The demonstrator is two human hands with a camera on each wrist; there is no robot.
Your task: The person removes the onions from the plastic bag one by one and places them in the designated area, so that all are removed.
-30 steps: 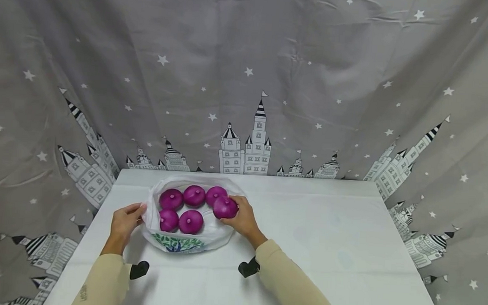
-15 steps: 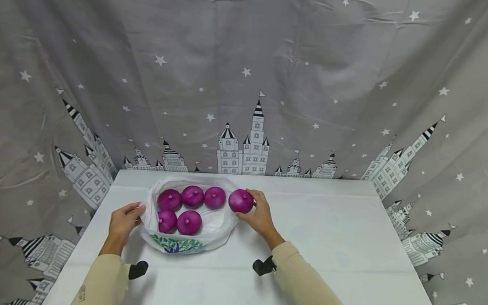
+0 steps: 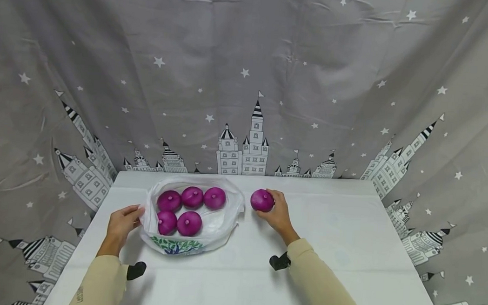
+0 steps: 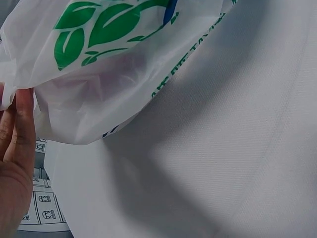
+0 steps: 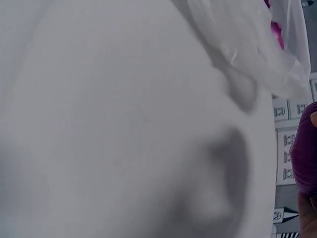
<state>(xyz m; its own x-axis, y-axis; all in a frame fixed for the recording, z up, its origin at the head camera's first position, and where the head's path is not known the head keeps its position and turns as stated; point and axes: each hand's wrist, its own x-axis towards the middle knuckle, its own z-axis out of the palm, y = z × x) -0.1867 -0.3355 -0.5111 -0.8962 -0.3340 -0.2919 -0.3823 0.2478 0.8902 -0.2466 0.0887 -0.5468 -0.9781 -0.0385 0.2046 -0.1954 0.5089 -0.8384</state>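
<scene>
A white plastic bag (image 3: 220,234) with a green leaf print (image 4: 113,26) lies open-mouthed on the left of the table. Several purple-red onions (image 3: 190,223) sit inside it, in two rough rows. My left hand (image 3: 119,225) pinches the bag's left rim between thumb and fingers. To the right of the bag, my right hand (image 3: 279,215) grips one red onion (image 3: 262,200) from its right side, above the tabletop and apart from the bag. In the right wrist view that onion (image 5: 305,153) shows only partly at the right edge.
White cloth covers the table (image 3: 330,251), which runs on to the right of the bag. A grey curtain (image 3: 315,82) printed with castles and stars hangs behind the table and along both sides.
My right hand has carried the onion from over the bag out past its right rim, to the right. The left hand stays at the left rim.
</scene>
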